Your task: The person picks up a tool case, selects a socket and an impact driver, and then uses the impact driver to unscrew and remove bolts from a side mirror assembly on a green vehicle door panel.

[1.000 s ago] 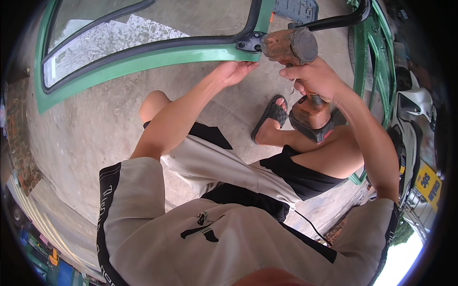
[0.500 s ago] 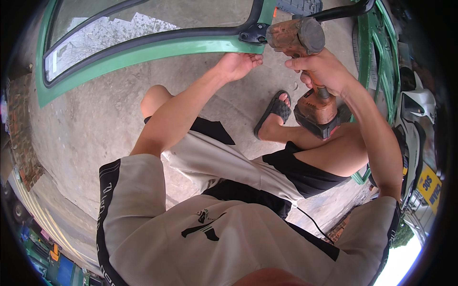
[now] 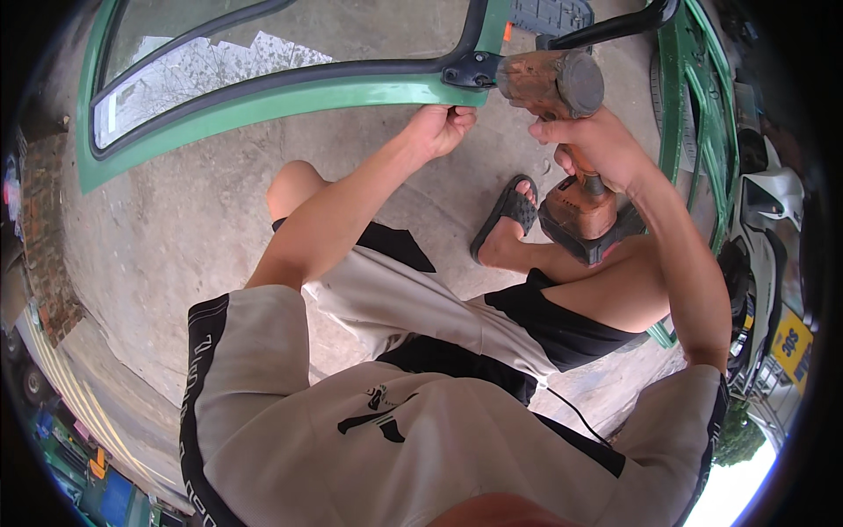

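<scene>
My right hand is wrapped round the grip of a worn orange cordless impact driver. The driver's head points left at a black hinge bracket on the corner of a green glazed door frame; the head hides its tip. Just below that corner, my left hand has its fingers curled against the frame's lower edge. Part of its grip is hidden. Black rubber seal borders the glass, and a black bar extends right from behind the driver.
Concrete floor lies beneath my legs and sandalled foot. Green metal framework with a tyre behind it stands at right, near a parked motorbike. A dark grey plastic piece is at the top. Bricks line the left.
The door frame has shifted slightly right and down in the picture. My left fingers have curled more tightly at its edge. My right hand still holds the driver at the bracket.
</scene>
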Demonstrator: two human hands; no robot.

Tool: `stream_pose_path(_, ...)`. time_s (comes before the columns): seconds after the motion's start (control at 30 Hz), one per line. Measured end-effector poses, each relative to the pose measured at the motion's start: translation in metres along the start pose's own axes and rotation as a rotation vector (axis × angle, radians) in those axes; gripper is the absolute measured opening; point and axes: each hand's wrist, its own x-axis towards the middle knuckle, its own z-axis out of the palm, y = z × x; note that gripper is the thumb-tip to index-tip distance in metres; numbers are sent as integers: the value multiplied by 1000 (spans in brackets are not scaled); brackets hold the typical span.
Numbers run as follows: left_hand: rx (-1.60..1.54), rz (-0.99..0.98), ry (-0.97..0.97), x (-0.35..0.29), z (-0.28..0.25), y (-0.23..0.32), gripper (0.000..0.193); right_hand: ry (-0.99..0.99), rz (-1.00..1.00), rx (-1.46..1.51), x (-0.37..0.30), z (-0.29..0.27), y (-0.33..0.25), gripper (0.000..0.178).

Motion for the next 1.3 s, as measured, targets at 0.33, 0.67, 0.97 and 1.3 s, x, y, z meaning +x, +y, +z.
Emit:
stream_pose_path(0.33,-68,-66,71,-21,2,0,13,158,-217,670,-34,25,89,35)
stream_pose_path(0.67,46,-77,125,-28,16,-12,23,1045,-144,629,98,112,191,57)
stream_pose_path(0.97,-37,-117,34,-26,12,-12,22,973,184,-101,170,75,204,89)
stream_pose_path(1.3,14,-181,-20,-18,18,-7,21,886,-878,-372,65,66,73,11)
